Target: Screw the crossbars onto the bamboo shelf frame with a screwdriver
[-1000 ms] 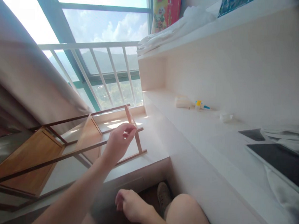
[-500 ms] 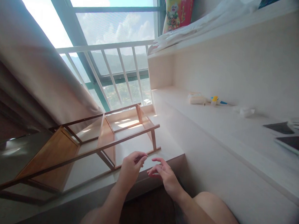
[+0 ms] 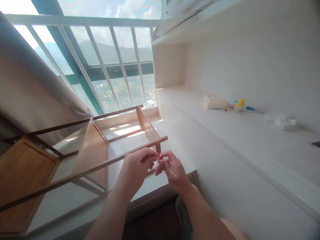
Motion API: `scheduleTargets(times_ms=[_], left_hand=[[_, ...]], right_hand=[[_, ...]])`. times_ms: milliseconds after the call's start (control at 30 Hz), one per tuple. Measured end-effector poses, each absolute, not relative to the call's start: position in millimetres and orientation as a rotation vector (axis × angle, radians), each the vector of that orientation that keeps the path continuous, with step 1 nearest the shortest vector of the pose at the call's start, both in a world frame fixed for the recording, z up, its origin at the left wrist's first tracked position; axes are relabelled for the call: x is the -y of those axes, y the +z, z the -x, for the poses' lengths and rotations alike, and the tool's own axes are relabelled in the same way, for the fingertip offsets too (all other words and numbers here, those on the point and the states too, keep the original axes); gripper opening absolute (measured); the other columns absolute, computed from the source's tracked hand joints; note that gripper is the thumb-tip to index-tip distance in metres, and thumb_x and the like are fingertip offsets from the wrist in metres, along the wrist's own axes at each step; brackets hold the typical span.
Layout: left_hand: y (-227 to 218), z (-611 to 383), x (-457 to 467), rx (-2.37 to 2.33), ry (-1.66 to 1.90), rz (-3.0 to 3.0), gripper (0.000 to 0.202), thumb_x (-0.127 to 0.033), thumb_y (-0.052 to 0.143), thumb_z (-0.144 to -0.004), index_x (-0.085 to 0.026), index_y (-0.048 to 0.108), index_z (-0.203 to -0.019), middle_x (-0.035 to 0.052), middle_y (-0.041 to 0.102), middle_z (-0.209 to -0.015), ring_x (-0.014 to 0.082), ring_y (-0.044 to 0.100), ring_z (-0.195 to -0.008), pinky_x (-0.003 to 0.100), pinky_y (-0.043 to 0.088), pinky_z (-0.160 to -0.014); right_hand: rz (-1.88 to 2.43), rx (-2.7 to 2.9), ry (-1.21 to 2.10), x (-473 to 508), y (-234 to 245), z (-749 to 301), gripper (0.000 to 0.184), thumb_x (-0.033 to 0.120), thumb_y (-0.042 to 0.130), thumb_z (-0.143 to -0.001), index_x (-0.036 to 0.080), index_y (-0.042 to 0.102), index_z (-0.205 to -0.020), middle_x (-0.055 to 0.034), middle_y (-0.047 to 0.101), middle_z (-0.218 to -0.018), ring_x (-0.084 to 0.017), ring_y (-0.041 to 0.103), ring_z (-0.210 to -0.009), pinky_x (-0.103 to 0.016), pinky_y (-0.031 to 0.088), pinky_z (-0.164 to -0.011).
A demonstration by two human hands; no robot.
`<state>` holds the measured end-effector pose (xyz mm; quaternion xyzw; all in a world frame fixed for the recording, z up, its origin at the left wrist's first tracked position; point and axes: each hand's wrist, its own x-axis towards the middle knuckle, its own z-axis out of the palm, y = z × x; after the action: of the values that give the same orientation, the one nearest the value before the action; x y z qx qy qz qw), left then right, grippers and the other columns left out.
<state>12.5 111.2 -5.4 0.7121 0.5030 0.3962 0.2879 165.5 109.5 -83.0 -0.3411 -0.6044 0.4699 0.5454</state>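
A wooden shelf rack (image 3: 76, 155) lies on its side on the white window ledge (image 3: 171, 159), its legs pointing right. My left hand (image 3: 135, 170) and my right hand (image 3: 172, 170) meet fingertip to fingertip just below the rack's nearest leg end (image 3: 158, 148). Both hands are pinched together around something tiny that I cannot make out. A ring shows on a finger of my right hand.
A long white counter (image 3: 241, 137) runs along the right wall with a pale pack (image 3: 213, 102), a yellow-and-blue tube (image 3: 241, 105) and crumpled white paper (image 3: 282, 121). A white window railing (image 3: 99, 60) and a beige curtain (image 3: 26, 89) stand behind. My knee and shoe (image 3: 183, 223) are below.
My left hand left the rack's rail and dropped toward me. My right hand rose from my lap, and the two came together in a pinch by the leg end.
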Motion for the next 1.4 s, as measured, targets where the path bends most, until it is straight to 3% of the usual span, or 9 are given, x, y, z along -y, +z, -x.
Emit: scheduleTargets(times_ms=[467, 600, 800, 867, 967, 1033, 1100, 1267, 1400], left_hand=[[-7, -33, -128, -1.357, 1.048, -2.007, 0.014, -0.027, 0.061, -0.086, -0.028, 0.074, -0.082, -0.0028, 0.072, -0.069, 0.0142, 0.065, -0.059, 0.024, 0.05, -0.055], [-8, -34, -133, -1.328, 0.995, -1.966, 0.014, -0.027, 0.061, -0.085, -0.027, 0.073, -0.078, -0.0036, 0.069, -0.064, 0.0139, 0.064, -0.056, 0.023, 0.048, -0.052], [-6, -29, -135, -1.384, 1.053, -2.156, 0.01, -0.028, 0.065, -0.085, -0.026, 0.071, -0.078, -0.0042, 0.069, -0.068, 0.0116, 0.061, -0.056, 0.023, 0.048, -0.054], [-2, -26, -136, -1.437, 1.176, -2.326, 0.009, -0.03, 0.067, -0.086, -0.025, 0.071, -0.08, -0.0025, 0.071, -0.075, 0.0134, 0.063, -0.065, 0.025, 0.05, -0.061], [1, -25, -139, -1.48, 1.287, -2.55, 0.009, -0.026, 0.064, -0.089, -0.024, 0.072, -0.091, 0.0021, 0.073, -0.102, 0.0202, 0.064, -0.098, 0.033, 0.051, -0.088], [-1, -25, -143, -1.517, 1.159, -2.661, 0.021, -0.023, 0.059, -0.091, -0.025, 0.07, -0.11, 0.003, 0.066, -0.126, 0.024, 0.056, -0.122, 0.04, 0.045, -0.102], [-5, -27, -146, -1.601, 0.927, -2.726, 0.034, -0.022, 0.055, -0.094, -0.028, 0.062, -0.127, 0.0008, 0.057, -0.141, 0.0252, 0.049, -0.133, 0.041, 0.045, -0.101], [-14, -32, -146, -1.805, 0.773, -2.69, 0.036, -0.021, 0.049, -0.096, -0.035, 0.062, -0.126, -0.0087, 0.063, -0.131, 0.0209, 0.066, -0.111, 0.035, 0.053, -0.081], [-15, -33, -145, -1.86, 0.786, -2.665, 0.038, -0.021, 0.05, -0.095, -0.038, 0.063, -0.126, -0.0115, 0.066, -0.125, 0.0214, 0.071, -0.099, 0.034, 0.053, -0.075]], right_hand=[[0.773, 1.42, 1.205, -126, -85, -187, 0.03, 0.051, 0.045, -0.099, 0.023, 0.051, -0.107, 0.0007, 0.066, -0.066, -0.017, 0.066, -0.065, -0.031, 0.054, -0.066], [0.784, 1.407, 1.238, -126, -82, -190, 0.031, 0.052, 0.044, -0.099, 0.023, 0.054, -0.1, 0.0008, 0.066, -0.064, -0.016, 0.065, -0.063, -0.031, 0.053, -0.066], [0.774, 1.428, 1.274, -127, -79, -191, 0.025, 0.045, 0.051, -0.098, 0.021, 0.058, -0.094, 0.0022, 0.064, -0.06, -0.013, 0.058, -0.054, -0.024, 0.045, -0.053], [0.796, 1.376, 1.246, -128, -82, -189, 0.023, 0.043, 0.054, -0.097, 0.021, 0.058, -0.092, 0.003, 0.063, -0.058, -0.012, 0.054, -0.049, -0.023, 0.042, -0.048], [0.862, 1.268, 1.136, -132, -85, -185, 0.022, 0.043, 0.057, -0.095, 0.022, 0.057, -0.091, 0.0031, 0.063, -0.057, -0.011, 0.051, -0.045, -0.023, 0.04, -0.045], [0.908, 1.222, 1.077, -135, -86, -182, 0.022, 0.045, 0.057, -0.095, 0.022, 0.058, -0.093, 0.0029, 0.063, -0.057, -0.012, 0.052, -0.045, -0.023, 0.039, -0.043], [0.941, 1.221, 1.058, -139, -85, -179, 0.024, 0.046, 0.057, -0.094, 0.022, 0.06, -0.093, 0.0028, 0.062, -0.056, -0.012, 0.052, -0.045, -0.022, 0.038, -0.042], [1.021, 1.278, 1.021, -144, -82, -176, 0.026, 0.048, 0.056, -0.094, 0.022, 0.061, -0.092, 0.0025, 0.063, -0.056, -0.01, 0.047, -0.041, -0.022, 0.037, -0.042], [1.083, 1.324, 1.005, -144, -81, -173, 0.028, 0.048, 0.053, -0.096, 0.022, 0.063, -0.091, 0.0021, 0.062, -0.055, -0.011, 0.051, -0.045, -0.021, 0.037, -0.045]])
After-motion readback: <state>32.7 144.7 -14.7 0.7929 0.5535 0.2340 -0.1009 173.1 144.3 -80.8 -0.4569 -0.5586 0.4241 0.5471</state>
